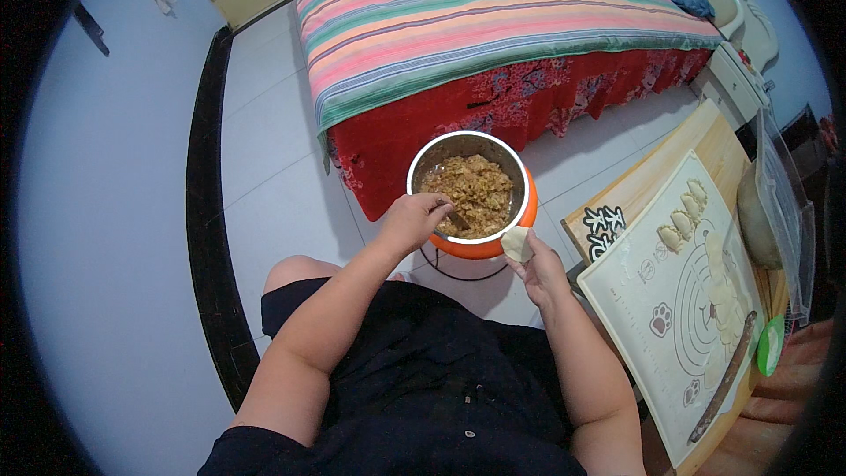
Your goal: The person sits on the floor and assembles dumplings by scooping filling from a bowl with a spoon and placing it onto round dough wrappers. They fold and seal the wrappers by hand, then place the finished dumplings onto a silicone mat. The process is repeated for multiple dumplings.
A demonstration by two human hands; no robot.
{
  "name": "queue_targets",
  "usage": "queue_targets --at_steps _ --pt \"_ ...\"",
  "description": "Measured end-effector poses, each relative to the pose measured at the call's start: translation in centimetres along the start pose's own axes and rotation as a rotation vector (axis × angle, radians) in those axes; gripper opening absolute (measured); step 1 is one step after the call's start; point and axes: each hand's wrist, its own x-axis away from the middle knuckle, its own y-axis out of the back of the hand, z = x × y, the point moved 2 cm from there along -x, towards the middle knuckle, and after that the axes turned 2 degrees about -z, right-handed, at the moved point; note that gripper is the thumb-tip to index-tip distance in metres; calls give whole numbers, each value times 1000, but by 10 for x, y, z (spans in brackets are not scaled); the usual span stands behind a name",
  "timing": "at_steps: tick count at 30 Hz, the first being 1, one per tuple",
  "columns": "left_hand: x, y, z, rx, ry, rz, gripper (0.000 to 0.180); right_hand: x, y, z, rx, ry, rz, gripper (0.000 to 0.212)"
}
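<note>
Left hand (412, 219) curled shut around a dark utensil (457, 217), tip down in the filling (467, 196); whether spoon or stick, too small to tell. Right hand (539, 269) half open and palm up, cradling 1 pale round dough wrapper (517, 243) on the fingers, just beside the bowl's near edge, perhaps touching it.

Bowl (527, 183): steel inside, orange outside, perched on a thin dark wire stand (458, 271) above the white tile floor (264, 185), between the knees and a bed (493, 18) with a striped cover.

Likely trouble: too big a scoop, and a wrapper too full to close or apt to tear; a hard push on the near rim, and a tipped bowl on that slim stand; crumbs dropped over the gap between bowl and palm.

Filling brown-gold, chopped fine, moist and loose, heaped unevenly, filling most of the bowl. Wrapper thin, floury, soft, sagging over the fingers.

Off to the right, a pale rolling mat (679, 317) on a wooden board (723, 145), 3 or 4 folded dumplings (683, 220) near its top, flat wrappers stacked lower down, and a dark rolling pin (727, 375).
</note>
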Motion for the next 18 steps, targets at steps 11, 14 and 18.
queue_targets --at_steps 11,14,18 --pt "-8 -5 24 440 367 -17 27 4 -3 2 -2 47 -40 37" --pt "-5 -8 29 670 485 -62 27 6 -3 4 -15 50 -38 36" --pt "-5 -10 31 782 565 -101 23 9 -1 6 -3 41 -11 36"
